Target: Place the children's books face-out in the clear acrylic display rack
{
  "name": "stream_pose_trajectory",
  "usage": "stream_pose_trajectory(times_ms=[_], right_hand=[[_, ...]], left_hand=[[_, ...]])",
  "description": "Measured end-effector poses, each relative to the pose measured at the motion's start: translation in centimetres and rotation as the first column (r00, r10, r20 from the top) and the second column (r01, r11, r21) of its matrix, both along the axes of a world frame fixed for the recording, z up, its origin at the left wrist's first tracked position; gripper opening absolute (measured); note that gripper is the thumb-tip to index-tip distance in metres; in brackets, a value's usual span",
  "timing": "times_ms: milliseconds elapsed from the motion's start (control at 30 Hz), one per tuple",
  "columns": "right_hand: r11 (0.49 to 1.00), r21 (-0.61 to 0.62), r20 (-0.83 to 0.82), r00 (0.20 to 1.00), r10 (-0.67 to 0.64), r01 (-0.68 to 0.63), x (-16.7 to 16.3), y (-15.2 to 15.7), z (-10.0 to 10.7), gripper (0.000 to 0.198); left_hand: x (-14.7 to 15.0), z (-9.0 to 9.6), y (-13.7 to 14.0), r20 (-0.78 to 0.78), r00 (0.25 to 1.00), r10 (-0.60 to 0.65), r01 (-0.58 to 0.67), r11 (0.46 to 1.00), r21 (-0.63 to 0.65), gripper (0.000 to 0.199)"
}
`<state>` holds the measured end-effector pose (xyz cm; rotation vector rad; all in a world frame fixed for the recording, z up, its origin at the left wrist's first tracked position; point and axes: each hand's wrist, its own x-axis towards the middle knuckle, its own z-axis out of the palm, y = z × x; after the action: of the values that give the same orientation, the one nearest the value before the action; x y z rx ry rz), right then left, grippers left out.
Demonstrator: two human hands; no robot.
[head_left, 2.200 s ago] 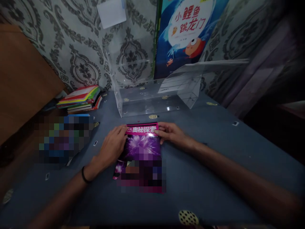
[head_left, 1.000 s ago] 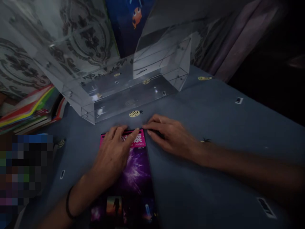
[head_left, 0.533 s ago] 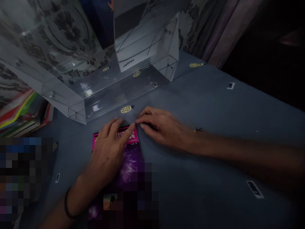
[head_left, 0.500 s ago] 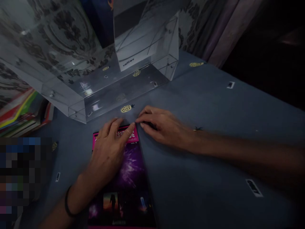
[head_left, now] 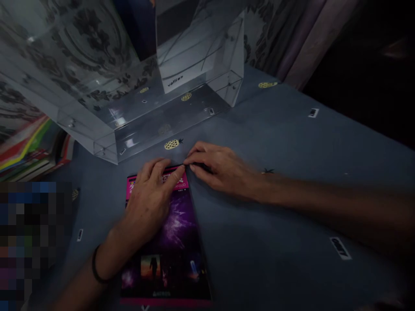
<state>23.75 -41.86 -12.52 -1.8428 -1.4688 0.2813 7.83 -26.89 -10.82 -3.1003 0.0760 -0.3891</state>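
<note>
A book (head_left: 177, 220) with a purple starburst on a black cover and a pink title band lies flat on the table. My left hand (head_left: 149, 198) rests on its upper part, fingers spread, thumb stretched toward the top right corner; it hides part of the title. A black band circles the left wrist. At that same corner my right hand (head_left: 214, 166) is closed in a pinch, its fingertips on the book's edge. The other fingers of the right hand are curled over the table.
A clear acrylic stand (head_left: 105, 149) stands behind the book, with a white printed sheet (head_left: 184, 65) above its base. Stacked books (head_left: 35, 151) lie at the left. The blue tablecloth (head_left: 275, 129) has pineapple prints. A pixelated patch covers the lower left.
The view has shifted slightly, so the book sits a little higher and its lower pink edge shows more. Both hands keep nearly the same places at the book's top.
</note>
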Motion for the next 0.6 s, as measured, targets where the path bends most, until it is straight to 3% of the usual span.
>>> stream_pose_trajectory(times_ms=[233,367,600], right_hand=[[1.0,0.009,-0.029,1.0,-0.002,0.003,0.0,0.0,0.2,0.025],[1.0,-0.005,-0.029,0.999,0.025,-0.025,0.2,0.0,0.1,0.024],[0.997,0.076,-0.003,1.0,0.016,-0.016,0.6,0.1,-0.5,0.021]], left_hand=[[-0.2,-0.5,0.2,0.048,0.998,0.039,-0.023,0.954,-0.299,0.036],[0.1,-0.3,0.4,0.018,0.998,0.066,-0.053,0.916,-0.398,0.032],[0.4,1.0,0.5,-0.086,0.979,-0.184,0.127,0.886,-0.446,0.03]])
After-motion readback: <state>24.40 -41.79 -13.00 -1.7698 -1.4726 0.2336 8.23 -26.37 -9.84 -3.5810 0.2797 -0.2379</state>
